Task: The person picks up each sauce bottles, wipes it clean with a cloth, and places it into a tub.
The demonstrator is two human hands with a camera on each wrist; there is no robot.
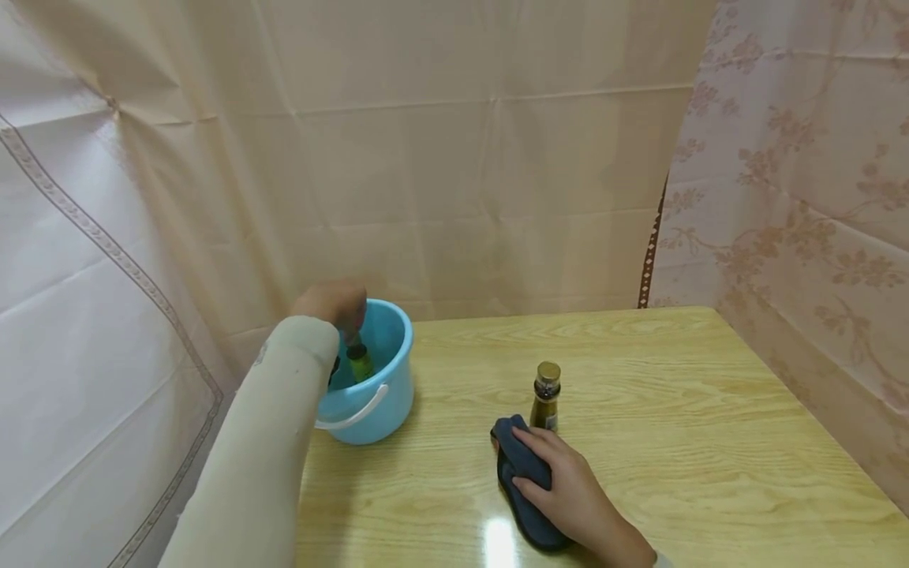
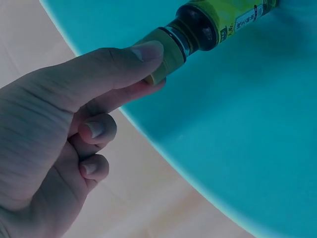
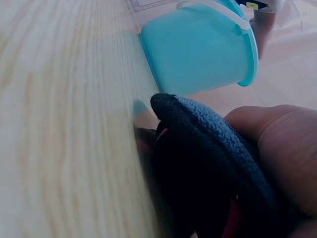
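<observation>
Inside the blue bucket (image 1: pixel 383 394), left hand (image 1: pixel 334 304) pinches a green-labelled bottle (image 1: pixel 360 361).

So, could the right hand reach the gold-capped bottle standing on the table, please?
Probably yes: the right hand rests on the dark cloth just in front of the bottle, with nothing between them.

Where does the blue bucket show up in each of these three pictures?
Head view: the blue bucket stands on the table's left edge, the left hand over it.
Left wrist view: its blue inside fills the right side, behind the bottle.
Right wrist view: top centre, beyond the dark cloth.
Shared landmark: the bucket's white handle, in the head and right wrist views.
</observation>
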